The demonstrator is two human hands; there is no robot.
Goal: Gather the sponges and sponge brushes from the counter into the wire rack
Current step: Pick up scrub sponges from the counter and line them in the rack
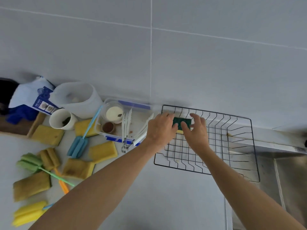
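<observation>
A black wire rack (237,147) stands on the counter by the wall, right of centre. Both hands reach into its far left corner. My left hand (160,128) and my right hand (196,130) hold a green-topped yellow sponge (181,122) between them. On the counter at left lie several yellow sponges (47,135) (103,151) (78,168) (31,185). Sponge brushes lie among them: a blue one (78,146), a green one (31,161), an orange-handled brown one (49,158) and a yellow one (28,213).
A clear plastic box (126,105) with small cups and white tongs sits left of the rack. Behind it stand a white tub (78,97), a paper cup (61,119) and a blue-and-white bag (33,98). A steel sink (282,171) lies at right.
</observation>
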